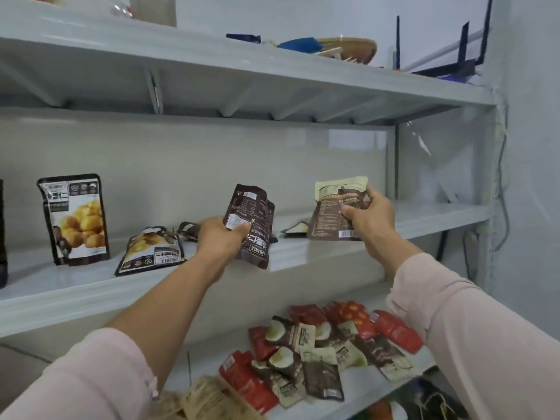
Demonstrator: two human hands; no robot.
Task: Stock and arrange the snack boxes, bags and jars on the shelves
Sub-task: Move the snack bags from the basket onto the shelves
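Stocking barely begun: one chestnut bag point(75, 219) stands upright, each hand grips another pouch, lower-shelf heap point(327, 350) still unsorted

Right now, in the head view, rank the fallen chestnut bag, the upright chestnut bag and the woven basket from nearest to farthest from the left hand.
From the left hand:
1. fallen chestnut bag, lying just to its left.
2. upright chestnut bag, standing farther left.
3. woven basket, high up to the right.
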